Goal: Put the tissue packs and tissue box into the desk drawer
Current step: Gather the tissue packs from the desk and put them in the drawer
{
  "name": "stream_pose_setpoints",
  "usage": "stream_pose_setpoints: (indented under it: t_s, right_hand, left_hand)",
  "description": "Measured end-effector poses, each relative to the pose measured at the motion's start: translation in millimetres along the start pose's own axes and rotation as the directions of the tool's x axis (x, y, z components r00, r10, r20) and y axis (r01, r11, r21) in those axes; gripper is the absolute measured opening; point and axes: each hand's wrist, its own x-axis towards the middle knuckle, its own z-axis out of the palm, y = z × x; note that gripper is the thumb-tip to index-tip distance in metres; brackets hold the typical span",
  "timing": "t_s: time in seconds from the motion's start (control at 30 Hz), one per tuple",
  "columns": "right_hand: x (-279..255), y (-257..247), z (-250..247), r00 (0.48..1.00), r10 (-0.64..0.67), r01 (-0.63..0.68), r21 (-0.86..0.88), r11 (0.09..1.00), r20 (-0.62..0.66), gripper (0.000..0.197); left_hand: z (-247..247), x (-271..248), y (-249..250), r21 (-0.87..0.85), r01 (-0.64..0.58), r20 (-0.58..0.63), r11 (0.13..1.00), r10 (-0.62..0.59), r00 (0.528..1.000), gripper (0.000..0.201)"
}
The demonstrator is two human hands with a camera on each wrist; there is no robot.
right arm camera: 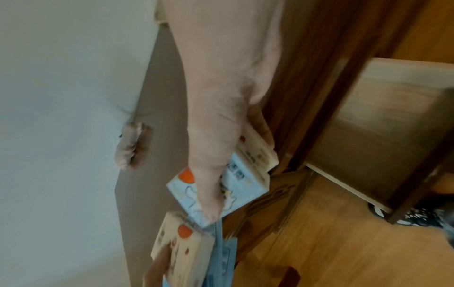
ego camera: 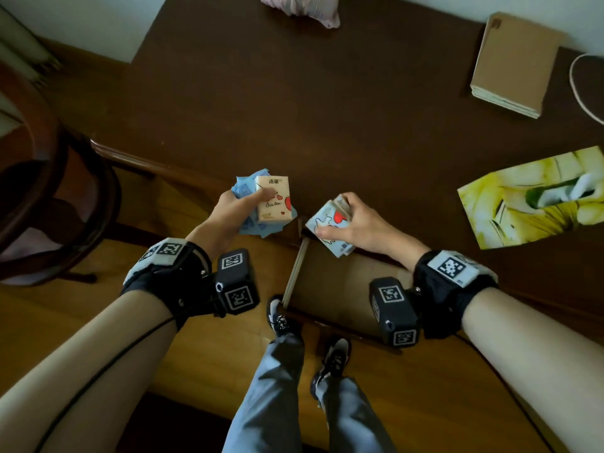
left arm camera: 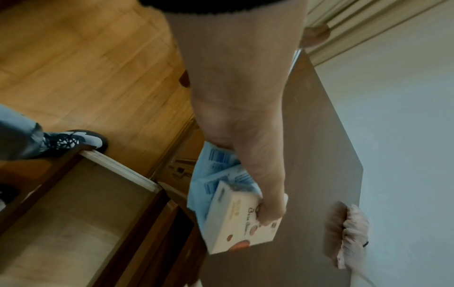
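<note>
My left hand (ego camera: pixel 243 204) grips a cream tissue pack (ego camera: pixel 274 199) with red hearts, plus blue packs (ego camera: pixel 245 191) bunched under it, over the desk's front edge. The left wrist view shows the cream pack (left arm camera: pixel 240 219) under my thumb with the blue packs (left arm camera: pixel 216 174) behind. My right hand (ego camera: pixel 346 220) holds a pale blue tissue pack (ego camera: pixel 323 225) stacked with a cream one, right above the back corner of the open drawer (ego camera: pixel 340 282). The same blue pack (right arm camera: pixel 221 192) is pinched in the right wrist view. A yellow-green tissue box (ego camera: pixel 536 201) lies on the desk at the right.
The dark brown desk (ego camera: pixel 294 109) carries a brown notebook (ego camera: pixel 513 65) at the back right, a pink cloth (ego camera: pixel 304 8) at the back, and a white round rim (ego camera: pixel 585 89) at the far right. A dark wooden chair (ego camera: pixel 49 197) stands left. My feet (ego camera: pixel 281 318) are beside the drawer front.
</note>
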Motion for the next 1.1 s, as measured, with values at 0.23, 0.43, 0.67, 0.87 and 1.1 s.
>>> stream_pose_setpoints:
  t_s: [0.23, 0.43, 0.67, 0.87, 1.1]
  right_hand:
    - [-48, 101, 25, 0.977, 0.134, -0.150, 0.089, 0.985, 0.168, 0.069]
    - [-70, 222, 61, 0.909, 0.339, -0.389, 0.206, 0.898, 0.243, 0.055]
    - [-64, 340, 111, 0.819, 0.515, -0.572, 0.429, 0.699, 0.252, 0.070]
    - [-25, 382, 141, 0.860, 0.444, -0.510, 0.440, 0.739, 0.250, 0.040]
    - [50, 410, 175, 0.879, 0.461, -0.452, 0.525, 0.721, 0.123, 0.024]
  left_hand:
    - [45, -37, -72, 0.134, -0.018, 0.114, 0.991, 0.002, 0.993, 0.046]
    - [101, -28, -171, 0.236, 0.132, 0.072, 0.963, -0.153, 0.986, 0.048]
    - [131, 15, -274, 0.346, 0.229, 0.061, 0.910, -0.265, 0.962, 0.040]
    - [158, 76, -338, 0.423, 0.226, 0.036, 0.878, -0.266, 0.963, 0.045]
    - [174, 140, -389, 0.436, 0.147, 0.032, 0.888, -0.178, 0.983, 0.098]
